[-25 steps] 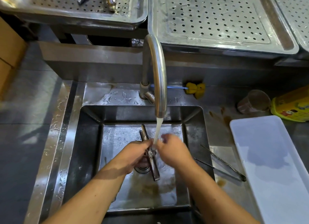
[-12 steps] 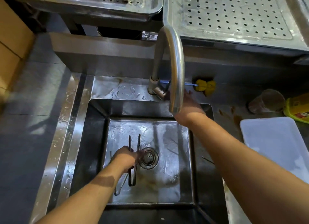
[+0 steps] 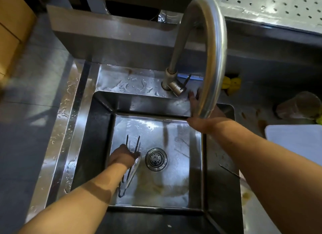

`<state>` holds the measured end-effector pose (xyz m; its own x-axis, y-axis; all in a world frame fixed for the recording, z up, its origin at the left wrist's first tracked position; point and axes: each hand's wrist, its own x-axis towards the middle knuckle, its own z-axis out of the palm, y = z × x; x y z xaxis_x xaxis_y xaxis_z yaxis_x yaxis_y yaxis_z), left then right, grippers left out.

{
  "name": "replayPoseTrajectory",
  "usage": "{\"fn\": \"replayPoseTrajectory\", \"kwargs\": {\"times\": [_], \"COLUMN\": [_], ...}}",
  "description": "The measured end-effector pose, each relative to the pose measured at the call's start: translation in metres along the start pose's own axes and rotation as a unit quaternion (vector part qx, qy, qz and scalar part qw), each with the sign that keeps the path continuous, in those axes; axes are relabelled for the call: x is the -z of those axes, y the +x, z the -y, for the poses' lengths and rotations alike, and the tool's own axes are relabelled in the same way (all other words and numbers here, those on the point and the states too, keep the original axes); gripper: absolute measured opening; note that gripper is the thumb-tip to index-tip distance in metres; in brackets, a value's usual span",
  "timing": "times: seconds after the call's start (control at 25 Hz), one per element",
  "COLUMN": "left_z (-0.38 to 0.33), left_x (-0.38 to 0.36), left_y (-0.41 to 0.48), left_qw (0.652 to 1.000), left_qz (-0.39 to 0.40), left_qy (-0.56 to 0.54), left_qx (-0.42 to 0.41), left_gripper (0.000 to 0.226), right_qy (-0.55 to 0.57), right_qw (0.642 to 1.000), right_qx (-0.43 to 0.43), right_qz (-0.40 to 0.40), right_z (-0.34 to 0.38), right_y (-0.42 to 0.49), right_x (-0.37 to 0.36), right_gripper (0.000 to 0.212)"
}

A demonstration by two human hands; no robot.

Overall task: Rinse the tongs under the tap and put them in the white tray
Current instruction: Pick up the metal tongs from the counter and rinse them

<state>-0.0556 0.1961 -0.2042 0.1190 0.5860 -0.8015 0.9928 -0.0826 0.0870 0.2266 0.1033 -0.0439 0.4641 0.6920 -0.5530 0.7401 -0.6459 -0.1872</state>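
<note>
Steel tongs: they are down in the sink, wet and shiny, with the toothed tips sticking out past the fingers and the round end poking out below the wrist.
Left hand: its fingers are wrapped round the middle of the tongs and hold them tight.
Right hand: it is up and to the right of the grip, by the tap lever. The fingers look straight and I see nothing in them, but the tap hides part of the hand.
Water: I see none coming from the tap mouth, which sits up and right of the grip, not over it.
White tray: it is far off to the right of the grip, up on the counter, past the sink wall and past the right arm.
Slip risk: wet steel is slippy. One hand holds both thin arms, so they could slide out and fall next to the drain, just right of the grip.
Bump risk: the way to the tray goes up over the sink wall. The long tips could hit the wall, the tap or the right arm.
Dirt risk: brown marks lie on the sink floor below and right of the grip. If the round end drags there, the tongs get dirty again. I cannot tell if it touches now.
Splash risk: a knock on the lever could start water.
Mix-up risk: a thin metal thing lies on the counter between the grip and the tray.
</note>
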Motion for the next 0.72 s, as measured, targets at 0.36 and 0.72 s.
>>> {"fn": "replayPoseTrajectory", "kwargs": {"times": [0.36,0.72], "left_z": [0.010,0.010], "left_x": [-0.022,-0.028], "left_y": [0.025,0.027], "left_qw": [0.999,0.998], "left_qz": [-0.021,-0.030], "left_qy": [-0.015,-0.046], "left_qx": [0.027,0.014], "left_gripper": [0.072,0.057], "right_qy": [-0.093,-0.072], "right_qw": [0.995,0.996], "right_qx": [0.014,0.012], "right_qz": [-0.033,-0.061], "right_z": [-0.027,-0.034], "right_y": [0.036,0.047], "right_x": [-0.032,-0.043], "right_gripper": [0.117,0.117]}}
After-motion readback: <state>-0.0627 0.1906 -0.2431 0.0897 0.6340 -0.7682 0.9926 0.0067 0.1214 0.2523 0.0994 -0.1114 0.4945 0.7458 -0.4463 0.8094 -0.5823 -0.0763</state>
